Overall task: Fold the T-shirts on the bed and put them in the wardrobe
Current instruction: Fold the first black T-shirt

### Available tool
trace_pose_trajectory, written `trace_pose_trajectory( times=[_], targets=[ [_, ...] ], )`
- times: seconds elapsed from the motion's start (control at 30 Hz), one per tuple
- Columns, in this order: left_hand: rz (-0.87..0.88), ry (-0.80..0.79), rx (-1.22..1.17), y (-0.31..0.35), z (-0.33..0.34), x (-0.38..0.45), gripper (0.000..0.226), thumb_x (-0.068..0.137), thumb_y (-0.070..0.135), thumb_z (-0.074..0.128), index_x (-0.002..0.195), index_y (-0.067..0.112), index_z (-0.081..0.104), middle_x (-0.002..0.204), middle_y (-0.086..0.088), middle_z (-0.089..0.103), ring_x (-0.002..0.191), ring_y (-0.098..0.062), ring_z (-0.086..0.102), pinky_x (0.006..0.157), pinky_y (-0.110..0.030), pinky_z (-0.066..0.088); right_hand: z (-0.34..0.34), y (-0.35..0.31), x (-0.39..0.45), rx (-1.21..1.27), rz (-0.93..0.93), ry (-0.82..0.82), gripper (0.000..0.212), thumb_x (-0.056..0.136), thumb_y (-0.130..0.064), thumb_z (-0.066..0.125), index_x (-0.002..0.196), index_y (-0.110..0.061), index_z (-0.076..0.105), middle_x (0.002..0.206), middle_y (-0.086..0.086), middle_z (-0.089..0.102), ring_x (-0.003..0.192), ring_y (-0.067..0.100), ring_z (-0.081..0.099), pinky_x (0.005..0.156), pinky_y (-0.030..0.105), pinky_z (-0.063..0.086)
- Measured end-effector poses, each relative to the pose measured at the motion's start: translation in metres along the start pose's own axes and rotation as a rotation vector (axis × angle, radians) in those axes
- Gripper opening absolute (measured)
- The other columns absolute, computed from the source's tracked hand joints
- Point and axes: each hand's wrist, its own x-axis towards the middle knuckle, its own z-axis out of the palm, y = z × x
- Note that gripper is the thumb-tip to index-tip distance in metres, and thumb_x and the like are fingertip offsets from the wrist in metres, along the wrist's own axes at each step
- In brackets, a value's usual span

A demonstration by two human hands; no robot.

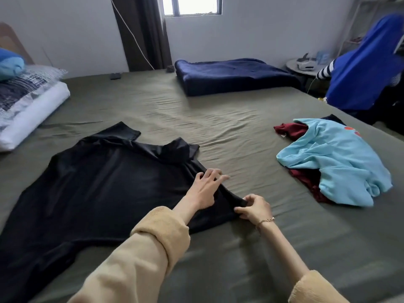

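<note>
1. Pinching a corner of the black T-shirt [105,182], the right hand [254,207] has thumb and curled fingers closed on the fabric at the shirt's near right edge.
2. The left hand [204,189] lies flat on the same shirt just beside it, fingers straight and spread, pressing the cloth down.
3. The black T-shirt is spread out on the olive-green bed [218,119], sleeves pointing toward the far wall.
4. To the right, well apart, a light blue T-shirt [334,162] lies crumpled over a dark red garment [290,130].
5. A folded navy blanket [231,75] sits at the far side of the bed; pillows [28,99] are stacked at the left edge.
6. A person in a blue garment [367,68] stands past the bed's right corner.
</note>
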Motion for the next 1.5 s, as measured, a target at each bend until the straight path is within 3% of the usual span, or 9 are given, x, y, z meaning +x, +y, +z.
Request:
trace_pose_trajectory(
  times=[0.27, 0.47, 0.6, 0.7, 0.8, 0.93, 1.07, 1.17, 1.5],
  targets=[
    [0.199, -0.329, 0.355, -0.001, -0.040, 0.039, 0.012, 0.073, 0.025, 0.057, 0.082, 0.018, 0.060, 0.077, 0.001, 0.063, 0.077, -0.022, 0.058, 0.110, -0.046, 0.013, -0.015, 0.000, -0.004, -0.159, -0.075, -0.137, 0.024, 0.067, -0.006, 0.069, 0.053, -0.018, 0.053, 0.061, 0.004, 0.057, 0.059, 0.013, 0.052, 0.059, 0.025, 0.039],
    [0.189, -0.444, 0.831, -0.019, -0.049, 0.064, 0.032, 0.088, 0.035, 0.046, 0.108, 0.020, 0.065, 0.112, 0.001, 0.064, 0.127, -0.022, 0.039, 0.115, -0.047, 0.000, -0.032, 0.008, -0.002, -0.264, -0.020, -0.190, 0.024, 0.066, -0.007, 0.071, 0.051, -0.017, 0.055, 0.042, -0.005, 0.056, 0.035, -0.003, 0.046, 0.045, 0.015, 0.041],
    [0.125, -0.217, 1.043, -0.030, -0.053, 0.078, 0.027, 0.095, 0.031, 0.047, 0.113, 0.020, 0.063, 0.118, 0.003, 0.062, 0.130, -0.025, 0.037, 0.116, -0.044, 0.006, -0.037, 0.006, -0.001, -0.401, -0.040, -0.246, 0.034, 0.066, -0.016, 0.077, 0.049, -0.017, 0.048, 0.037, -0.009, 0.051, 0.042, 0.005, 0.050, 0.038, 0.014, 0.038],
    [-0.094, -0.007, 0.822, -0.014, -0.047, 0.086, 0.025, 0.091, 0.019, 0.054, 0.115, 0.017, 0.060, 0.127, -0.007, 0.052, 0.118, -0.025, 0.048, 0.107, -0.040, 0.030, -0.038, 0.002, 0.000, -0.509, -0.004, -0.289, 0.044, 0.065, -0.020, 0.080, 0.051, -0.018, 0.038, 0.047, -0.003, 0.056, 0.056, 0.015, 0.062, 0.056, 0.023, 0.050],
    [-0.441, 0.226, 0.066, 0.004, -0.031, 0.089, 0.047, 0.087, 0.001, 0.055, 0.132, 0.002, 0.039, 0.142, -0.021, 0.032, 0.112, -0.029, 0.054, 0.088, -0.033, 0.048, -0.045, 0.000, 0.002, -0.604, 0.038, -0.277, 0.049, 0.061, -0.028, 0.082, 0.050, -0.018, 0.036, 0.053, -0.002, 0.058, 0.078, 0.022, 0.070, 0.066, 0.029, 0.049],
    [-0.650, 0.244, -0.481, 0.017, -0.011, 0.084, 0.039, 0.092, 0.004, 0.046, 0.129, -0.001, 0.035, 0.129, -0.021, 0.041, 0.107, -0.034, 0.056, 0.080, -0.036, 0.046, -0.045, 0.001, -0.001, -0.534, 0.024, -0.222, 0.055, 0.061, -0.053, 0.079, 0.054, -0.019, 0.037, 0.068, 0.002, 0.067, 0.080, 0.022, 0.067, 0.072, 0.032, 0.050],
    [-0.446, 0.109, -0.208, 0.015, 0.007, 0.075, 0.036, 0.094, 0.014, 0.043, 0.130, 0.008, 0.041, 0.131, -0.008, 0.046, 0.121, -0.024, 0.042, 0.101, -0.039, 0.036, -0.038, 0.001, 0.000, -0.509, -0.017, -0.039, 0.033, 0.079, -0.042, 0.070, 0.073, -0.024, 0.043, 0.100, 0.003, 0.067, 0.099, 0.024, 0.063, 0.078, 0.029, 0.044],
    [-0.290, 0.026, -0.159, 0.013, 0.017, 0.066, 0.056, 0.098, 0.016, 0.038, 0.149, 0.012, 0.016, 0.149, -0.003, 0.031, 0.138, -0.021, 0.027, 0.115, -0.048, 0.019, -0.037, -0.004, -0.001, -0.579, -0.013, -0.021, 0.026, 0.077, -0.023, 0.070, 0.092, -0.023, 0.048, 0.111, 0.001, 0.061, 0.107, 0.023, 0.058, 0.077, 0.027, 0.038],
    [-0.306, -0.073, -0.152, -0.015, 0.025, -0.012, 0.050, 0.103, 0.037, 0.028, 0.148, 0.015, 0.022, 0.159, -0.008, 0.004, 0.147, -0.021, 0.005, 0.117, -0.050, 0.006, 0.003, -0.024, -0.045, -0.915, -0.309, 0.061, 0.034, 0.084, -0.018, 0.055, 0.117, -0.029, 0.054, 0.138, 0.006, 0.028, 0.132, 0.021, 0.023, 0.105, 0.039, 0.024]
  ],
)
